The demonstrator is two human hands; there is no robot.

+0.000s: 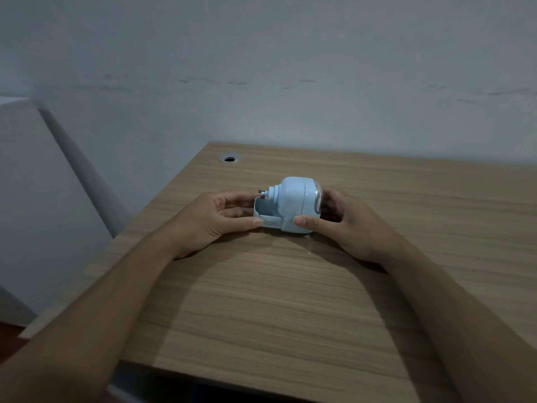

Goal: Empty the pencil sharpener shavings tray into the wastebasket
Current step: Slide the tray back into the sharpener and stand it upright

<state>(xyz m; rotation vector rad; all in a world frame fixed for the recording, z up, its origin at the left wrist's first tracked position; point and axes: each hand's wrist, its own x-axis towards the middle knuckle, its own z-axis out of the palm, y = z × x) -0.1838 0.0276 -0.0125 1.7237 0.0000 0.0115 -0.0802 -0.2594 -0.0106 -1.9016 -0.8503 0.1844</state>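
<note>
Two bare hands meet at a pale blue pencil sharpener [293, 205] that sits on the wooden tabletop [261, 301], a little far of its middle. The left hand [209, 219] reaches in from the left and its grip pinches the shavings tray [266, 217]: the thumb lies along the tray's near edge and the fingers [238, 199] curl round its far side. This tray stands partly drawn out of the sharpener's left side, low down, its open top showing; whether anything lies inside it cannot be told. The right hand [343, 219] comes from the right, its grip pressed on the sharpener's body, with the thumb flat against the near lower corner and the other fingers hidden behind the right end. Above the tray, a short stub with a small dark tip juts out leftward from the sharpener's rounded body. A clearer, rounded part shows at the sharpener's right end, just beside the right palm.

Both forearms rest low over the near part of the tabletop and cast soft shadows on it. At the far left corner of the tabletop a round metal-rimmed cable hole [229, 159] is set into the wood. A plain grey-white wall [290, 82] rises beyond the far edge.
</note>
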